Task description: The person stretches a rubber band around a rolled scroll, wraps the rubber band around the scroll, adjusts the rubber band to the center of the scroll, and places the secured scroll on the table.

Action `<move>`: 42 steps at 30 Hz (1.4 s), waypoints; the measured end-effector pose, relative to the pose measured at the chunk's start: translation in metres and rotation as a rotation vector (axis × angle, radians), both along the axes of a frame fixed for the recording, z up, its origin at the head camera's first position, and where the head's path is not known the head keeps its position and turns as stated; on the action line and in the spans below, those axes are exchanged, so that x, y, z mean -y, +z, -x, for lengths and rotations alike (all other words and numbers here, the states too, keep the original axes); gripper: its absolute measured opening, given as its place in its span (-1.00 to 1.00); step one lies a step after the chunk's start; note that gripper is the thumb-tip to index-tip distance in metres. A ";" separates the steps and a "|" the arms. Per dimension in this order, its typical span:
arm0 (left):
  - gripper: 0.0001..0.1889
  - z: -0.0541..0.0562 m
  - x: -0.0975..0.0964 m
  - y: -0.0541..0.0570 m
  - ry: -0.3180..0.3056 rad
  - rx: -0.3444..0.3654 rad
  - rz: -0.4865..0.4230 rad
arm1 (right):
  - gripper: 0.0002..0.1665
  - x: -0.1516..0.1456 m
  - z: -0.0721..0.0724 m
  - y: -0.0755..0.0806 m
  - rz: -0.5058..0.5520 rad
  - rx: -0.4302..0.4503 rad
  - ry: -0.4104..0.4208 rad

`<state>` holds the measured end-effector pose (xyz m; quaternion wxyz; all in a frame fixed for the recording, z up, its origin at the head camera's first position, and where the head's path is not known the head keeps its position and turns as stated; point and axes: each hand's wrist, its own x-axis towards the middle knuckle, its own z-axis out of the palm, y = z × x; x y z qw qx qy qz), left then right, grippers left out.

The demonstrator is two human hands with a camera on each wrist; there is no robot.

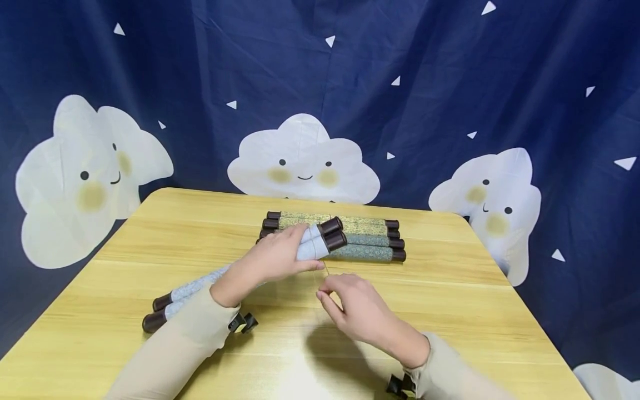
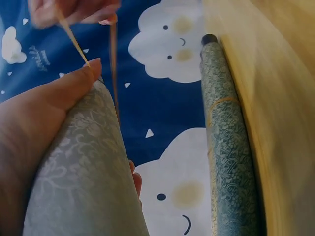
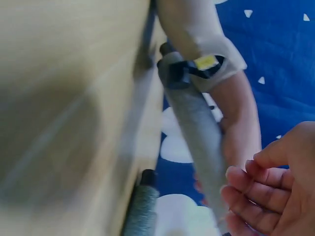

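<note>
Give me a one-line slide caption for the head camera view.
Left hand grips a pale blue scroll pair while the right hand pinches its thin string over a wooden table.

A light yellow wooden table with rounded corners (image 1: 450,311) fills the lower half of the head view, and near its far edge, just above the middle of the frame, lies a small stack of rolled green and olive brocade scrolls with dark brown end caps (image 1: 367,240), packed side by side and touching. Behind the table hangs a dark navy blue cloth backdrop (image 1: 425,66) scattered with small white triangles. It is printed with white smiling clouds at the left (image 1: 85,178), centre (image 1: 302,161) and right (image 1: 492,205), with part of another at the lower right corner.
</note>
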<state>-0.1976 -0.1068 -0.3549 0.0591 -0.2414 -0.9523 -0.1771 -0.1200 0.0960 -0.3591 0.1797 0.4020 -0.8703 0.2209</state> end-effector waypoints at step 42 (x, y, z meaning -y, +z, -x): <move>-0.15 -0.010 -0.013 -0.002 0.008 -0.206 0.051 | -0.73 -0.014 0.014 0.047 -0.417 -0.603 -0.485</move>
